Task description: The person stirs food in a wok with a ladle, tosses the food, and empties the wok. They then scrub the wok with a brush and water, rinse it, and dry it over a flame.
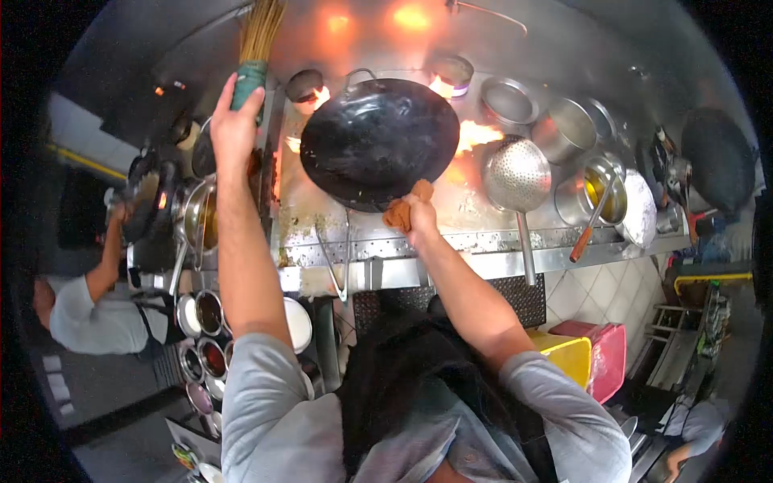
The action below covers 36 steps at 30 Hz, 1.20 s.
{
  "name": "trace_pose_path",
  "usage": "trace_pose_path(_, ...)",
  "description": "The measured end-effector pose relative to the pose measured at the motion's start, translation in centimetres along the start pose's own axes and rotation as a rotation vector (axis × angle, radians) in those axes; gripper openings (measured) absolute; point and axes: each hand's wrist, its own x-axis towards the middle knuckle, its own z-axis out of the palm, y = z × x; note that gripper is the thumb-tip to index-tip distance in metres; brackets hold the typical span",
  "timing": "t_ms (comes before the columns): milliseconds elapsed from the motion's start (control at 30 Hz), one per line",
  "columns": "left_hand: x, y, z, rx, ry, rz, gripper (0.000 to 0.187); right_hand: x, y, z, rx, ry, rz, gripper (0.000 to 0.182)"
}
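Note:
A large black wok sits over the burner, with flames at its right side and near its left edge. My right hand grips a brown cloth against the wok's near rim. Up at the left, my left hand is closed round the green-wrapped handle of a bamboo brush, its bristles pointing up and away from me. The brush is apart from the wok. The wok looks dark and wet inside, with no food that I can make out.
A perforated ladle rests right of the wok, beside metal pots and an oil pot. Sauce bowls stand at the lower left. Yellow and pink bins are below right. Other people are at both sides.

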Motion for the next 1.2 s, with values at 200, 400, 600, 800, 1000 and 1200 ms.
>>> trace_pose_path(200, 4.7, -17.1, 16.8, 0.296, -0.556, -0.431, 0.052, 0.6, 2.2, -0.3, -0.015, 0.151, 0.037, 0.02)
trace_pose_path(400, -7.5, -11.9, 12.7, 0.275, -1.17, -0.401, 0.079, 1.5, 4.1, 0.2, 0.043, 0.27, -0.171, 0.02)
trace_pose_path(600, 2.4, -10.2, -2.5, 0.96, -1.269, -0.077, 0.068, -0.4, 3.8, 1.4, 0.048, 0.221, -0.158, 0.019)
trace_pose_path(800, 10.8, -13.0, 7.1, 0.859, -0.635, 0.103, 0.052, -1.7, 4.2, 3.2, 0.07, 0.304, -0.168, 0.018)
trace_pose_path(1000, -6.8, -15.2, 16.3, 0.179, -1.032, -0.451, 0.071, -1.0, 3.7, 3.0, 0.087, 0.26, -0.051, 0.02)
trace_pose_path(1200, 1.3, -10.2, 1.7, 0.823, -1.308, -0.249, 0.065, -1.4, 3.0, 2.9, 0.002, 0.254, -0.085, 0.021)
